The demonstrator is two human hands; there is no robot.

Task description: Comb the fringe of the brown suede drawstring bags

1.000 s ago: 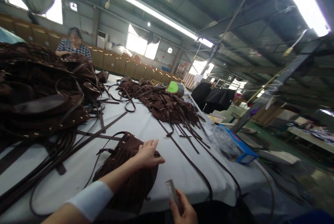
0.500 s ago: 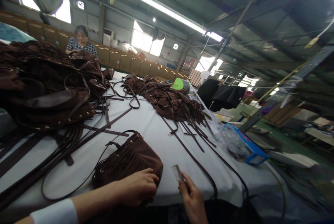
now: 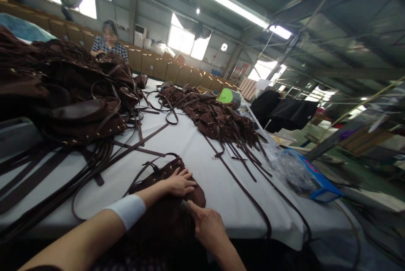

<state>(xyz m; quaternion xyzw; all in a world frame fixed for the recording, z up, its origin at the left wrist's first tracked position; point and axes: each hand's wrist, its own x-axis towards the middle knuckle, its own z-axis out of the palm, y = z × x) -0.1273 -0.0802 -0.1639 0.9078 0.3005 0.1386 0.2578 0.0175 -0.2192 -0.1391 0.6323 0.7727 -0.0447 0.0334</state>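
Observation:
A dark brown fringed bag [image 3: 164,224] lies at the near edge of the white-covered table [image 3: 196,153]. My left hand [image 3: 179,182] rests flat on the bag's top, fingers stretched out, with a white band on the wrist. My right hand [image 3: 205,224] lies on the bag's right side over the fringe. Its fingers are curled and its index finger points toward the left hand. Whatever it holds is hidden under the hand. A thin strap loops out from the bag to the left.
A big heap of brown bags and straps [image 3: 69,94] fills the left. A second heap [image 3: 221,121] lies mid-table, with long straps [image 3: 249,195] trailing off the near edge. A blue box with plastic bags [image 3: 319,182] sits at the right. Another person [image 3: 109,41] works at the far end.
My left hand slid up from the bag's near edge to its top. My right hand, which held a small grey comb-like piece up, has come down onto the bag; the piece no longer shows.

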